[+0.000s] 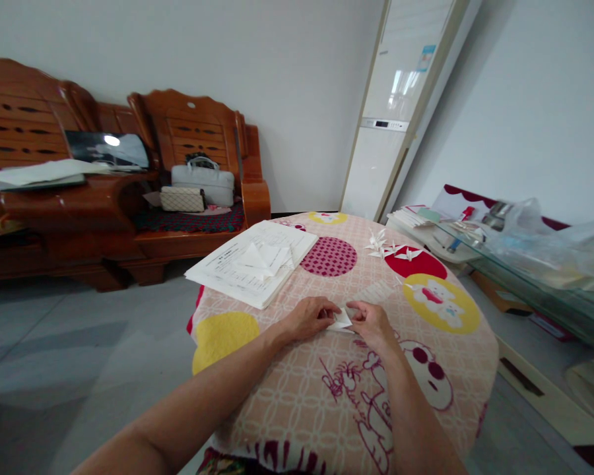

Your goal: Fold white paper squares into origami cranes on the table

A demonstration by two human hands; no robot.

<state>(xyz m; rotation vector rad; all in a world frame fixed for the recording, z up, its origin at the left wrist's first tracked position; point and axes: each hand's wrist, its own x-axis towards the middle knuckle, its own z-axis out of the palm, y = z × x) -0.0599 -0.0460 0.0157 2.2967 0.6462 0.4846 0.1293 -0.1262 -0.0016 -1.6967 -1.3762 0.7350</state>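
Observation:
Between my two hands, low over the round table, is a small folded piece of white paper [341, 320]. My left hand [311, 318] has its fingers closed on the paper's left side. From the right, my right hand [371, 322] pinches the other edge, thumb and forefinger together. Part of the paper is hidden behind the fingers. To the left lies a stack of printed sheets [218, 267], with a few folded white pieces [264, 257] on top. Several folded paper cranes [377, 243] sit at the far right of the table.
A patterned cloth [287, 389] covers the round table. Right of it stands a glass-topped table [529, 277] with plastic bags [519, 231]. Behind are wooden chairs [193, 125], a grey handbag [210, 183] and a tall white air conditioner [376, 152].

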